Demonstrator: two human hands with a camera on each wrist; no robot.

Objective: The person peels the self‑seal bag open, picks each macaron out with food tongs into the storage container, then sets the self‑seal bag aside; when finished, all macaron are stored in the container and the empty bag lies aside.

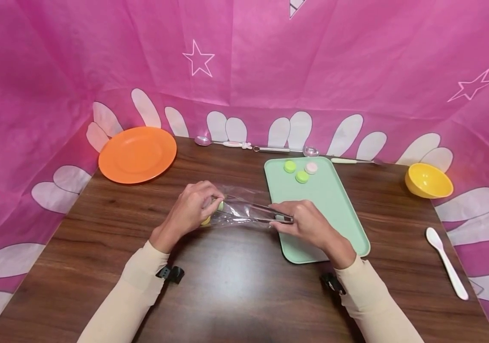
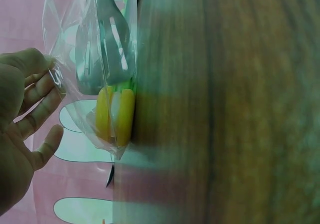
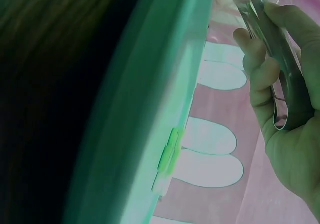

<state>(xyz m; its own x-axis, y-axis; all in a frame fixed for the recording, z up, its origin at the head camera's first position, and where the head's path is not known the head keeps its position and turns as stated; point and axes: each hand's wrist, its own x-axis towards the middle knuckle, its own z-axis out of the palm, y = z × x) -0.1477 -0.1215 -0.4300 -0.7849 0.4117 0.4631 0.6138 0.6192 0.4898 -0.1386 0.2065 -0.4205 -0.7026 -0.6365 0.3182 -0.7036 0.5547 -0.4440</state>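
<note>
The left hand [image 1: 193,202] pinches the clear plastic bag [image 1: 241,213] near its 9 o'clock end – probably steadying it – while the right hand [image 1: 306,221] grips metal tongs [image 3: 280,48] reaching inside. The bag holds yellow macaron [image 2: 103,116] and green macaron [image 1: 220,206]; the green tray [image 1: 325,205], at 3 o'clock, bears three macarons [image 1: 302,176] toward 12.

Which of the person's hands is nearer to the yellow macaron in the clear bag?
The left. The left hand pinches the clear bag close beside the yellow macaron; the right hand is farther off, gripping the tongs above the green tray.
</note>
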